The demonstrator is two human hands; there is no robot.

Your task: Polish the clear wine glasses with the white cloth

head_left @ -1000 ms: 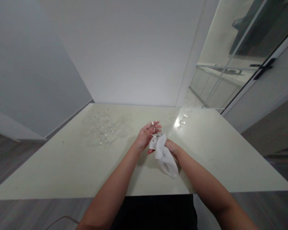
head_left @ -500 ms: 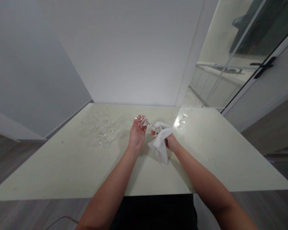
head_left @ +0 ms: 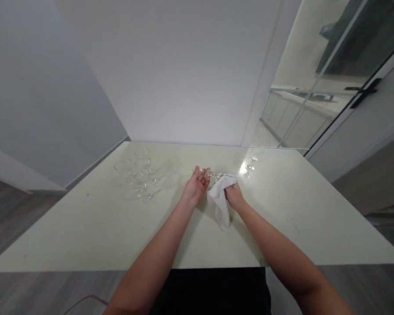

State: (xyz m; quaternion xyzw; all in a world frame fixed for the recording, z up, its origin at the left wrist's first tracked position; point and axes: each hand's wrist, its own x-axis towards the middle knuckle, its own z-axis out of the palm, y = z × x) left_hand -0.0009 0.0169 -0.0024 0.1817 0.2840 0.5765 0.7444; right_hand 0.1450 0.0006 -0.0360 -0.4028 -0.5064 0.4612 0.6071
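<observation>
My left hand [head_left: 196, 187] is closed around the bowl of a clear wine glass [head_left: 207, 173], which lies tilted on its side above the table. A white cloth [head_left: 219, 199] covers the glass's foot end. My right hand [head_left: 235, 195] grips that cloth, its fingers mostly hidden behind the folds. The cloth's loose end hangs down toward the tabletop. To the left stands a cluster of several clear stemmed glasses [head_left: 141, 175], their outlines faint against the pale surface. One more stemmed glass [head_left: 250, 164] stands upright at the back right, near a bright reflection.
The pale table [head_left: 95, 232] reaches back to a white wall [head_left: 184, 87]. At the right are a glass partition [head_left: 302, 105] and a door with a black handle [head_left: 366, 92]. A thin cable [head_left: 88, 297] lies on the floor at the lower left.
My left hand has shifted right, closer to the cloth, and its fingers have curled more around the glass. My right hand still holds the cloth around the foot end.
</observation>
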